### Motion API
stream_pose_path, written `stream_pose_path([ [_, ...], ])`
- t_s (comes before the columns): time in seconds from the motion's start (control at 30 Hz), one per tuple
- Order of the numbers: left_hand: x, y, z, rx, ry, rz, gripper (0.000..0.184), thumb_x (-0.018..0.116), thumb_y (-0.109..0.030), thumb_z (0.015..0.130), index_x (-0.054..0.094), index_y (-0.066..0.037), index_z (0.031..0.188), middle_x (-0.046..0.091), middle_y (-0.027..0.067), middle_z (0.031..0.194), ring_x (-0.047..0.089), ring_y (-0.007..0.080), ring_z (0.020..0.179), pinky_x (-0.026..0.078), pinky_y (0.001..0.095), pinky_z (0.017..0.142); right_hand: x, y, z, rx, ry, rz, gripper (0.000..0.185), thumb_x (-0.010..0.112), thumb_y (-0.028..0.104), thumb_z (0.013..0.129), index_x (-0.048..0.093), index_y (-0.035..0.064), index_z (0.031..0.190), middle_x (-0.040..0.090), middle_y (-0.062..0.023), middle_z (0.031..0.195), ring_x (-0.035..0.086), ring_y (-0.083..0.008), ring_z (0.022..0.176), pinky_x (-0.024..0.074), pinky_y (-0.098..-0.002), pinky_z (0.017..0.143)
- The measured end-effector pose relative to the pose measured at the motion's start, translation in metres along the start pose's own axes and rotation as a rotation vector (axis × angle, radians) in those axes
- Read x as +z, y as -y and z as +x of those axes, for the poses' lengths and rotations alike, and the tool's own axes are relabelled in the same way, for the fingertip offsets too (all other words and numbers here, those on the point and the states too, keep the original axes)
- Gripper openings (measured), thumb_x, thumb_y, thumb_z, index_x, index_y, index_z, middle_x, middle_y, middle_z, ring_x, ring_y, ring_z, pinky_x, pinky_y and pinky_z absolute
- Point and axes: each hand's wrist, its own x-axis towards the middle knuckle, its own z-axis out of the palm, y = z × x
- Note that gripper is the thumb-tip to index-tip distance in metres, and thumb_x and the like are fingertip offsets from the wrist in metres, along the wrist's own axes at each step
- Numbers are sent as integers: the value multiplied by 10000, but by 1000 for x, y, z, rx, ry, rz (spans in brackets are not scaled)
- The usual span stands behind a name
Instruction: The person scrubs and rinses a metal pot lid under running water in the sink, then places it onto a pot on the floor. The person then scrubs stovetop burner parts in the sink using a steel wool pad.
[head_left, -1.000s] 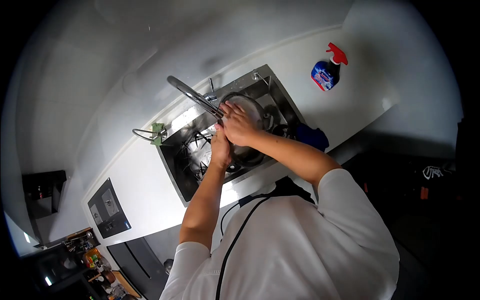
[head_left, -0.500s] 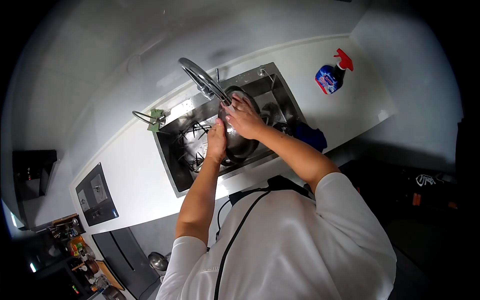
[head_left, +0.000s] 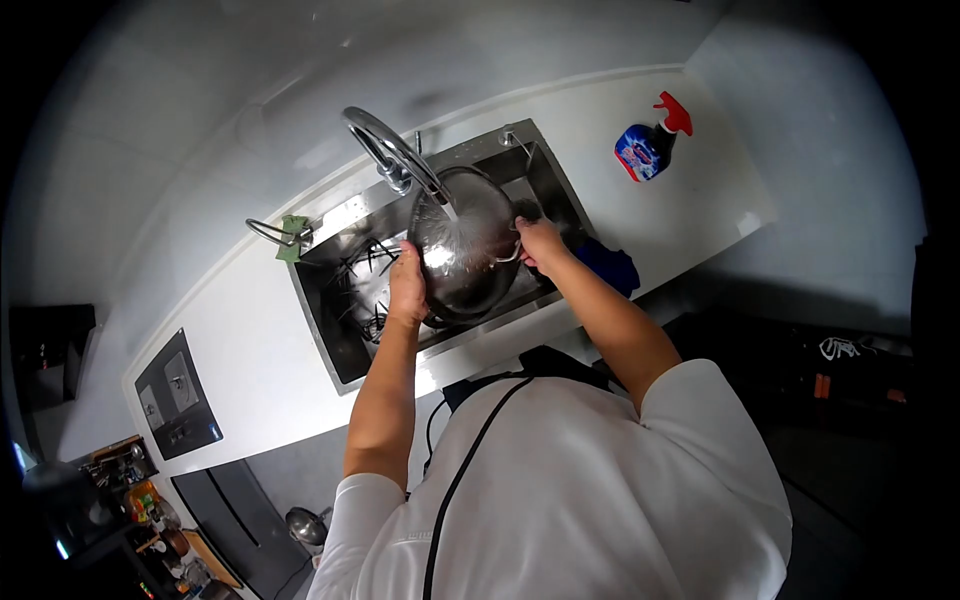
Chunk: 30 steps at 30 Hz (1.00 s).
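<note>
Round pan [head_left: 465, 280] sits tilted in sink [head_left: 318, 318], between both hands, under running faucet [head_left: 416, 165]. Left hand [head_left: 407, 288] at pan's left rim, thumb up on edge, grasping it (far fingers hidden from me). Right hand [head_left: 540, 245] on opposite side, fingers curled round loop handle [head_left: 508, 256]. Water splashes onto pan's surface between hands. Dark wire racks [head_left: 376, 324] left of pan; blue cloth [head_left: 608, 265] just beside right forearm.
</note>
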Motion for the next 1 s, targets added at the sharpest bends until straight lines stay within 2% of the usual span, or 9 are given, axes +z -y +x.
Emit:
stream_pose_path([
  [0.1, -13, 0, -1, -6, -71, 52, 705, 416, -629, 1067, 638, 18, 1237, 662, 98, 1170, 619, 193, 1035, 521, 363, 945, 4, -7, 10, -61, 272, 209, 326, 614, 300, 1027, 639, 0, 903, 632, -98, 695, 612, -180, 555, 503, -357, 497],
  [0.23, -33, -4, -4, -38, 13, -116, 805, 369, -681, 1044, 524, 30, 1388, 630, 161, 1300, 641, 282, 1172, 531, 439, 1022, 20, 11, 0, 55, 334, 280, 237, 621, 230, 1009, 663, 44, 868, 654, -68, 713, 629, -190, 600, 531, -353, 579],
  [0.27, -39, -3, -5, -51, 13, -130, 834, 381, -707, 1024, 506, 21, 1412, 607, 166, 1344, 628, 298, 1205, 523, 459, 1037, 23, 15, -3, 91, 343, 322, 177, 609, 214, 1009, 666, 64, 934, 695, -62, 822, 658, -191, 694, 553, -369, 680],
  [0.43, -56, -2, -1, -24, 52, -184, 873, 391, -729, 1003, 456, 6, 1469, 555, 173, 1438, 602, 327, 1273, 511, 505, 1066, 27, 29, -9, 85, 447, 448, 105, 583, 183, 1011, 633, 103, 1057, 716, -55, 977, 673, -195, 840, 548, -398, 791],
  [0.47, -55, -1, -3, -5, 16, -242, 758, 389, -630, 1064, 513, 38, 1402, 634, 167, 1309, 659, 285, 1145, 553, 435, 997, 27, 30, -9, 74, 457, 457, 101, 580, 181, 1011, 631, 106, 1055, 714, -55, 977, 673, -197, 837, 547, -396, 790],
  [0.57, -68, 11, 8, 33, 39, -171, 645, 424, -537, 1093, 550, 36, 1360, 656, 160, 1276, 679, 264, 1103, 566, 411, 970, 29, 34, -11, 72, 465, 515, 88, 576, 168, 1011, 621, 101, 1046, 701, -69, 987, 675, -215, 838, 559, -414, 796],
  [0.6, -68, 11, 7, 12, 28, -189, 520, 455, -432, 1112, 580, 26, 1324, 673, 147, 1255, 689, 247, 1066, 576, 391, 932, 30, 35, -13, 78, 462, 539, 83, 575, 162, 1011, 617, 97, 1042, 696, -76, 991, 675, -224, 841, 565, -424, 799],
  [0.97, -58, 42, 14, -91, -58, -226, 298, 482, -270, 1115, 582, -16, 1235, 676, 96, 1130, 668, 237, 996, 554, 404, 936, 23, 43, -26, 2, 375, 649, 93, 568, 60, 991, 558, 49, 1083, 658, -150, 983, 691, -280, 810, 624, -489, 784],
  [1.0, -57, 47, 17, -114, -48, -221, 312, 504, -265, 1103, 549, -16, 1286, 645, 115, 1206, 660, 278, 1073, 553, 475, 960, 22, 45, -26, -14, 355, 638, 98, 565, 53, 991, 556, 47, 1088, 656, -155, 983, 691, -280, 800, 625, -489, 774],
])
